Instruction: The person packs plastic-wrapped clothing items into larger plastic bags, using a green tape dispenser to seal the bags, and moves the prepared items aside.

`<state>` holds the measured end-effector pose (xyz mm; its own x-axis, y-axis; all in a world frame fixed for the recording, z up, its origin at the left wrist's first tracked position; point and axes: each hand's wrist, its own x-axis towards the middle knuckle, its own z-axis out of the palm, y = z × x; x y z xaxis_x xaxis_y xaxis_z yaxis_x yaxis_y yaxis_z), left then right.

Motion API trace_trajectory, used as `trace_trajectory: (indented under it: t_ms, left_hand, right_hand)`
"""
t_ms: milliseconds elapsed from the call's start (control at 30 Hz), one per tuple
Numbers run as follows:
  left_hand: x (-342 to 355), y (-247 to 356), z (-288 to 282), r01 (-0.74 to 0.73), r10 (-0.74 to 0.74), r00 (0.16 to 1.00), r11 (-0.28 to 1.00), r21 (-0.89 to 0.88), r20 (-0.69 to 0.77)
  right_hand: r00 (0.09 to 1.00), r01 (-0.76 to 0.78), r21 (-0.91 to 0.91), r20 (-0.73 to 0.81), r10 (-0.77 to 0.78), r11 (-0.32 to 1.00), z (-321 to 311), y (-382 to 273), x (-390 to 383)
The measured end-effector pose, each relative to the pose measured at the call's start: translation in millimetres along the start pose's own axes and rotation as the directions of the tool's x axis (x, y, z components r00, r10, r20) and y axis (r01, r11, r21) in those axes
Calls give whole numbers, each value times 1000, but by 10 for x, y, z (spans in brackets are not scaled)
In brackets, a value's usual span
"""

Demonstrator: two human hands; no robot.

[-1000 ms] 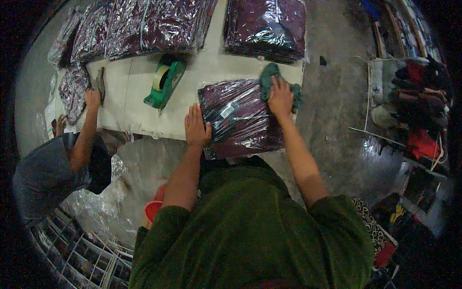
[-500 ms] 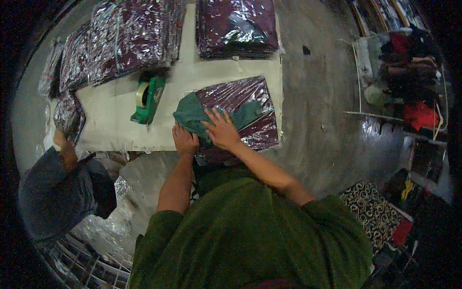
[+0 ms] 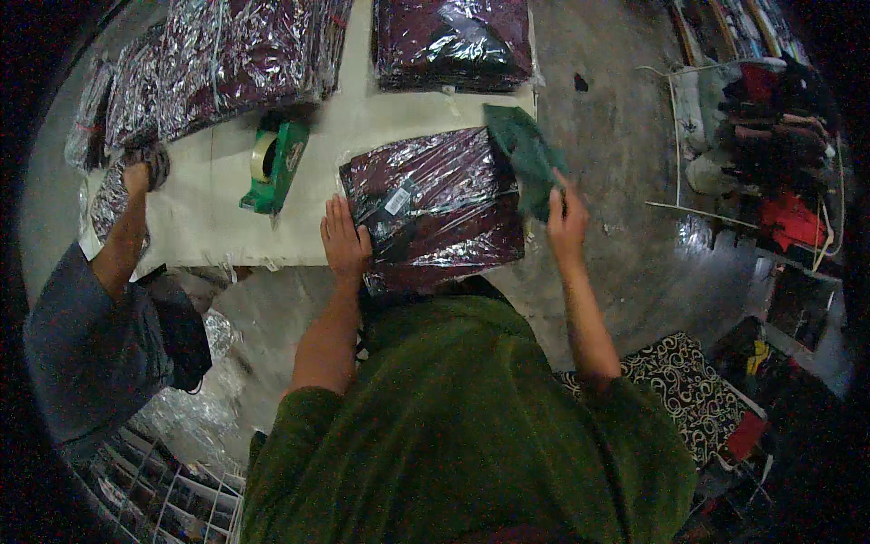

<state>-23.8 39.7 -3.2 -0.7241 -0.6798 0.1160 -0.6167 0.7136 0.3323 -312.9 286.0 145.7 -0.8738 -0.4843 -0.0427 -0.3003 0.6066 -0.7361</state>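
A maroon folded item in clear plastic with a small white label (image 3: 426, 181) lies at the front of the pale table (image 3: 213, 227). My left hand (image 3: 346, 238) lies on its left edge, fingers outstretched and together. My right hand (image 3: 566, 218), at the package's upper right, grips a green cloth (image 3: 524, 150), which hangs out past the table's right edge. A green tape dispenser with a roll of tape (image 3: 276, 177) stands to the left of the package.
Stacks of plastic-wrapped maroon packs (image 3: 245, 54) and another stack (image 3: 449, 41) sit along the back. A co-worker (image 3: 100, 344) at the left has a hand (image 3: 136, 177) on a wrapped bundle. A frame holding garments (image 3: 761, 136) and a patterned cloth (image 3: 680, 390) are at the right.
The green cloth went leftward across the package half a second ago and has now swung off to the right with my right hand, uncovering the package's top. The co-worker's hand has moved up.
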Motion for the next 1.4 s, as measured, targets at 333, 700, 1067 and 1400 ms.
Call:
trace_trajectory:
  t_ms: [333, 700, 1067, 1400]
  left_hand:
    - [22, 27, -96, 37, -34, 998, 998, -59, 58]
    - [28, 15, -91, 68, -63, 994, 996, -56, 93]
    - [38, 14, -47, 62, -59, 993, 998, -27, 99]
    - [13, 2, -101, 100, -93, 994, 990, -104, 65]
  right_hand:
    - [974, 223, -517, 150, -169, 826, 1484, 18, -8]
    - [971, -190, -110, -165, 170, 976, 1017, 240, 1116]
    - [988, 100, -627, -27, -150, 773, 1393, 271, 121]
    - [793, 542, -138, 412, -449, 829, 1651, -671, -156]
